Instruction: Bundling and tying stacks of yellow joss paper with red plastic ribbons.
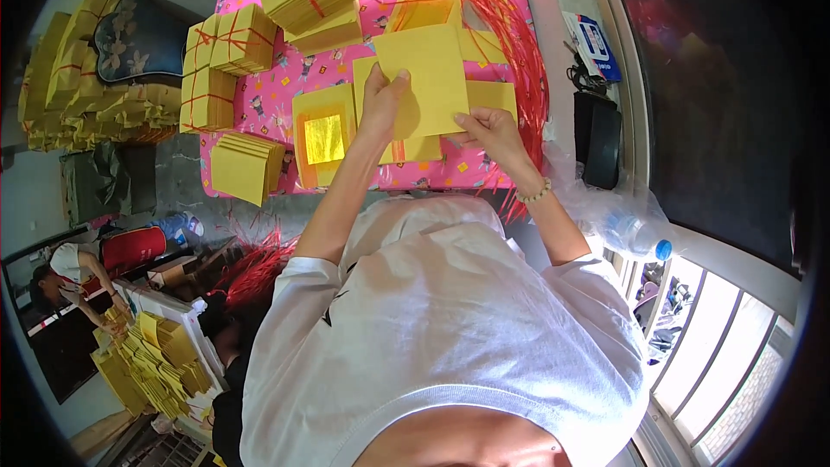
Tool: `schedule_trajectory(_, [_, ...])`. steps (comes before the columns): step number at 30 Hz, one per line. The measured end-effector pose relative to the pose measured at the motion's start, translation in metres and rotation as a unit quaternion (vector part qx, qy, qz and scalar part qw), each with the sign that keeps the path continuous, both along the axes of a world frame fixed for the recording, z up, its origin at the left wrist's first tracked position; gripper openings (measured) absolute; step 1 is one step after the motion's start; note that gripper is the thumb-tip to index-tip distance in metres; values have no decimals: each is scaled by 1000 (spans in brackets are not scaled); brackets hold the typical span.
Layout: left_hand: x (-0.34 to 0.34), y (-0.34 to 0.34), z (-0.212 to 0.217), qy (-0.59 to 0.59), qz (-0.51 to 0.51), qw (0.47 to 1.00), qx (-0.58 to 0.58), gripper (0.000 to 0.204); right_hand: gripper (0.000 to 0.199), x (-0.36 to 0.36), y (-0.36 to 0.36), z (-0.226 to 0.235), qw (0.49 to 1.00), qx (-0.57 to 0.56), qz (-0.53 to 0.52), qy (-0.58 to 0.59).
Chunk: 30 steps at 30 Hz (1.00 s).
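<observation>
Above the pink patterned table cover point(259, 108) I hold up a square yellow paper sheet point(432, 69). My left hand point(380, 105) grips its left edge, thumb on top. At the lower right corner, my right hand point(494, 134), with a beaded bracelet on the wrist, pinches the paper between thumb and fingers. Whether one sheet or a thin stack is held, I cannot tell. Under it lie more yellow sheets point(491, 97), partly hidden. Beside my left forearm is a yellow sheet with an orange border and a shiny gold foil square point(325, 138).
Bundles of yellow paper tied with red string point(245, 39) stand at the table's left. Loose red strings point(523, 60) run down the right side. A plastic bottle point(635, 235) lies by the window at right. Lower left, another person point(82, 277) handles yellow paper piles point(156, 355).
</observation>
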<state>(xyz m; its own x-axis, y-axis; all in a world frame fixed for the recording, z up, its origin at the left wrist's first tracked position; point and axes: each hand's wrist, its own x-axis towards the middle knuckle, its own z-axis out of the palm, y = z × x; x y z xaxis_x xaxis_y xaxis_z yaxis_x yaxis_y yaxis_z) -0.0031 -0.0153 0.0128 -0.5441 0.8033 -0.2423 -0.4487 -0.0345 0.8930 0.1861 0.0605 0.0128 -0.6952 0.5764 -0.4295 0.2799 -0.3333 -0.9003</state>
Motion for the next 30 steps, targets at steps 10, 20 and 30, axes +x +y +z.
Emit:
schedule_trajectory(10, [17,10,17,83,1,995,58,31,23,15,17,6,1000,29,1,-2])
schedule_trajectory(20, [14,4,-9,182,-193,963,-53,50,20,29,42,20,999,2,-23,29])
schedule_trajectory(30, [10,41,-10,312,-319,894,-43,42,15,54,55,-5,995,70,-10,72])
